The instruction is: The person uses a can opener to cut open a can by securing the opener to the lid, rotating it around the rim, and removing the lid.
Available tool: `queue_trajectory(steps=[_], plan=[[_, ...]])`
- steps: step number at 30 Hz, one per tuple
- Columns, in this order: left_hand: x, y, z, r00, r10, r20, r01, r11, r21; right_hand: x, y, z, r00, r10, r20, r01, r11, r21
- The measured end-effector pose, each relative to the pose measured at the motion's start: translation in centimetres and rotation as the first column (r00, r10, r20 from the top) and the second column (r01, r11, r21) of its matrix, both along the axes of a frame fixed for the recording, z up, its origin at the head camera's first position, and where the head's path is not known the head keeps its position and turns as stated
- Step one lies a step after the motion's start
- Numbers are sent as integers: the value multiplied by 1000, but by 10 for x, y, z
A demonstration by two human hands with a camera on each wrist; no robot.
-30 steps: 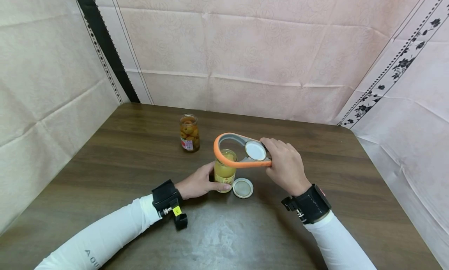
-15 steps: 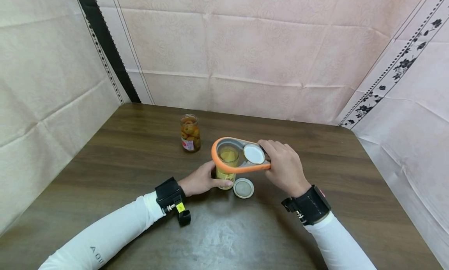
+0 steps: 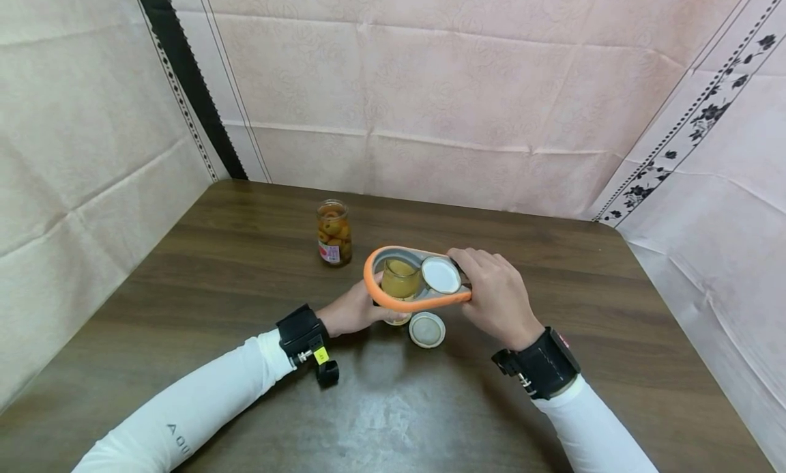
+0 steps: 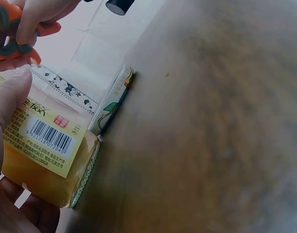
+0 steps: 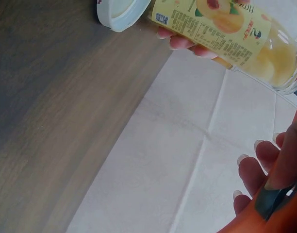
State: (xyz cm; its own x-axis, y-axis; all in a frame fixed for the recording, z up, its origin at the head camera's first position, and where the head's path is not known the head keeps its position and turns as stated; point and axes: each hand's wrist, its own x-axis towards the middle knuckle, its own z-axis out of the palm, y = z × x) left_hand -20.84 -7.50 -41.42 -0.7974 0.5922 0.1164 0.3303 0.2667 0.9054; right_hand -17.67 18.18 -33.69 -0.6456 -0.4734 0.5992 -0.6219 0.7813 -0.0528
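My left hand (image 3: 351, 310) holds a glass jar of yellow fruit (image 3: 399, 287) low on its side, thumb across the front. In the left wrist view the barcode label (image 4: 49, 138) faces the camera. My right hand (image 3: 496, 292) grips the handles of an orange and grey jar opener (image 3: 424, 302). In the head view its loop overlaps the top of the jar; whether they touch I cannot tell. Within the opener, near my right fingers, sits a white round lid (image 3: 441, 275). A second lid (image 3: 426, 330) lies on the table just beside the jar.
An uncovered jar of brownish round fruit (image 3: 334, 235) stands farther back and left on the brown wooden table (image 3: 522, 418). Pale cloth walls (image 3: 430, 104) rise behind the table and at both sides.
The left hand and jar have shifted slightly right and away from me. The opener has come down and left, its loop now lower over the jar's top. The lid on the table stays put.
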Motion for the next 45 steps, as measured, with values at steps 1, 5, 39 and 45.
queue_trajectory(steps=[1,5,39,45], plan=[[-2,2,0,1000,-21,-13,21,999,24,0,0,0,1000,3,0,-3,1000,0],[-8,11,6,986,-120,-112,138,975,173,2,-2,1,1000,16,-6,-16,1000,1],[-29,11,-2,994,-107,37,99,982,159,7,-11,-2,998,54,16,-55,998,44],[-31,12,-1,992,-121,31,114,980,165,7,-11,-3,998,50,35,-51,997,54]])
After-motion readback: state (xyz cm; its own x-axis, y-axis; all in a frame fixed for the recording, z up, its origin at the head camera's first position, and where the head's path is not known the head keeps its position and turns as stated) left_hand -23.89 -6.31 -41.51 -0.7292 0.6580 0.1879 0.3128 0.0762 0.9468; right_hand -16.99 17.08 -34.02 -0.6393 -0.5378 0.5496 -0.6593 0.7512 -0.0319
